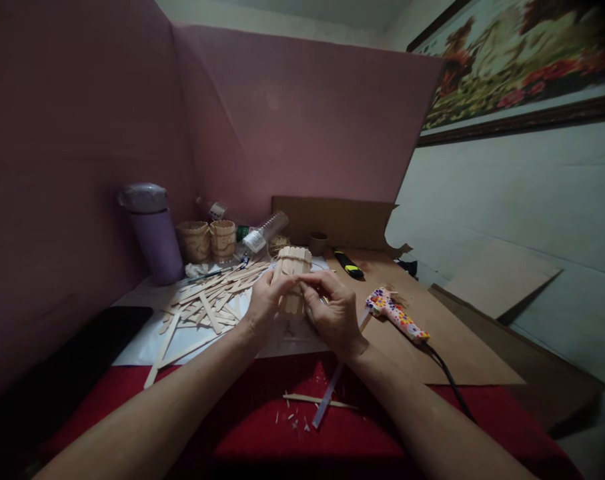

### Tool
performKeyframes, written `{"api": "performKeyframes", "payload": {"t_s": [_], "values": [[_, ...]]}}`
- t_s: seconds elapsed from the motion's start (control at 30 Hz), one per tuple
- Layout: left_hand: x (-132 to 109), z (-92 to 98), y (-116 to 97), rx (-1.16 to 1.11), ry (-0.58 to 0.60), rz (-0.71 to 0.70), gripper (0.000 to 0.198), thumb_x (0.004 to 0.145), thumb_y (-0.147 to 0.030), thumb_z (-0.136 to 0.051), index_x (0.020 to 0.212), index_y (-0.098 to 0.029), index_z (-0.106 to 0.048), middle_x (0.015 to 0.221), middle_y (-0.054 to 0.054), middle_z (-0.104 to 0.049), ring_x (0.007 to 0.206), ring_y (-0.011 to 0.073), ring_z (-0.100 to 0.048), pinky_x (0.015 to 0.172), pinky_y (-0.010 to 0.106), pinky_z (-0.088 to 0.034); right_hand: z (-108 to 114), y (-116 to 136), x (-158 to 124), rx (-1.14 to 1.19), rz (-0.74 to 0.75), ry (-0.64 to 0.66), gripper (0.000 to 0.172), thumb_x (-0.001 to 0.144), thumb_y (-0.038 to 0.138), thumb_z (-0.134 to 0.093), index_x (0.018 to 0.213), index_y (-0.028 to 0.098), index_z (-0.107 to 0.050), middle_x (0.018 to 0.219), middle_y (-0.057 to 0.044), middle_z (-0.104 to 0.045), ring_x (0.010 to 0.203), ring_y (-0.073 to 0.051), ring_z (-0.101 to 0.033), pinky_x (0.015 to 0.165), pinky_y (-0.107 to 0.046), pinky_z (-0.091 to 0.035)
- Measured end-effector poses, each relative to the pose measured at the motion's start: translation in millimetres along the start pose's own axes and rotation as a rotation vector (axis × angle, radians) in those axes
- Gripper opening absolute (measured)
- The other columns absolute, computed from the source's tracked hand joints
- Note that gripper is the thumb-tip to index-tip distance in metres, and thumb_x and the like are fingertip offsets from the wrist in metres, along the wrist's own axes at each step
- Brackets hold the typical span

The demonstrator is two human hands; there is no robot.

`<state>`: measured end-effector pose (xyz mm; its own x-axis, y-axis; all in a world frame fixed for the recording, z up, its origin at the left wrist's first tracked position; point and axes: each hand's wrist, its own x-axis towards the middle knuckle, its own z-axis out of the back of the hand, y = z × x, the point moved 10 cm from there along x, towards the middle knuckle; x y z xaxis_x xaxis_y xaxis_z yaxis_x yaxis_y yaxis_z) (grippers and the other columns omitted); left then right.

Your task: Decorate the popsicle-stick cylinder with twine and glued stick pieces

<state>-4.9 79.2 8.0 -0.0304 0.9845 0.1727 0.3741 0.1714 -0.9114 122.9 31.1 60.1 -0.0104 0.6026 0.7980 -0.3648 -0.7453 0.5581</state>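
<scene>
A small cup made of upright popsicle sticks [293, 260], with a thin cord round its upper part, is held up in front of me. My left hand [266, 303] grips it from the left side. My right hand [332, 310] is closed against its right side, with thumb and finger pinched near the front; what lies between those fingertips is too small to make out. A pile of loose popsicle sticks [207, 303] lies left of my left hand. To the right of my right hand rests a flower-patterned hot glue gun [397, 315], with a clear glue stick [327, 397] sticking out toward me.
Two finished-looking stick cups [223, 241] stand at the back left, beside a purple tumbler [157, 243]. Clear plastic bottles [265, 232] lie behind. A yellow-black utility knife [349, 264] rests on the cardboard sheet [452, 347]. The glue gun's cord runs off the near edge.
</scene>
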Motion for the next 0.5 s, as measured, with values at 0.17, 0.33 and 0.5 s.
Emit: {"api": "performKeyframes", "payload": {"t_s": [0.17,0.33,0.5], "values": [[2,2.0,4,0.031,0.008,0.007,0.032,0.061,-0.034,-0.075,0.083,-0.014,-0.063,0.074,0.001,-0.063,0.062,0.0131,-0.055,0.054,0.023,-0.043,-1,-3,1,-0.002,-0.048,0.015,0.016,0.087,0.018,-0.056,0.091,0.019,-0.071,0.084,-0.004,-0.065,0.073,-0.016,-0.059,0.062,-0.027,-0.045],[1,1.0,6,0.03,0.019,0.019,0.033,0.063,-0.037,-0.075,0.083,-0.014,-0.062,0.073,0.002,-0.062,0.062,0.0137,-0.056,0.055,0.024,-0.044,-3,-12,1,0.053,-0.134,0.009,0.014,0.086,0.025,-0.058,0.087,0.019,-0.071,0.082,-0.004,-0.066,0.071,-0.016,-0.059,0.061,-0.027,-0.045],[-1,-6.4,6,0.013,0.077,0.042,0.037,0.062,-0.038,-0.076,0.086,-0.013,-0.062,0.073,0.002,-0.062,0.06,0.0138,-0.056,0.053,0.024,-0.044,-4,-30,2,0.2,-0.317,-0.015,0.012,0.08,0.03,-0.062,0.08,0.018,-0.067,0.071,-0.001,-0.063,0.062,-0.014,-0.055,0.056,-0.026,-0.042]]}}
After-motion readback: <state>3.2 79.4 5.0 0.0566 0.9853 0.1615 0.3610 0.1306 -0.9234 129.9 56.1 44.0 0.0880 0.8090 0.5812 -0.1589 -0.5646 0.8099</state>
